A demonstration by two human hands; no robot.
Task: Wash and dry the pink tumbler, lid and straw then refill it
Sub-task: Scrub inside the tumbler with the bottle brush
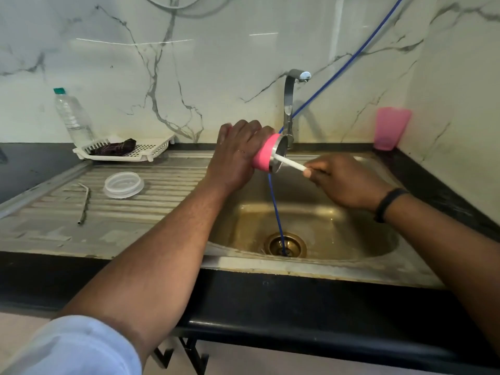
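1. Head view, far left: clear water bottle (72,115) upright on the black counter, just beside a white drying tray (151,152) with a dark cloth (115,147) lying in it.
2. On the ribbed drainboard (167,196): bent metal straw (84,202) and clear lid (123,184), near each other, apparently not yet taken up for washing.
3. Left hand (234,155) over the sink (305,266), fingers curled round the pink tumbler (263,155), palm covering most of its body; tumbler held on its side, steel mouth turned right, forearm reaching up from lower left.
4. Right hand (342,180) just right of the mouth, fingertips pinching a white brush handle (290,162) whose far end goes inside the tumbler; wrist with a black band (389,203), arm entering from the right.
5. Likely risks: a wet tumbler slipping from the one-handed grip and dropping into the basin; a hard push on the handle levering the tumbler loose or knocking it against the tap (290,104) right behind; elbow sweeping lid or straw off the drainboard.
6. Blue hose (276,209) hanging from the wall into the drain, passing just under the tumbler, liable to snag the handle.
7. Far right: pink plastic cup (391,128) in the corner.
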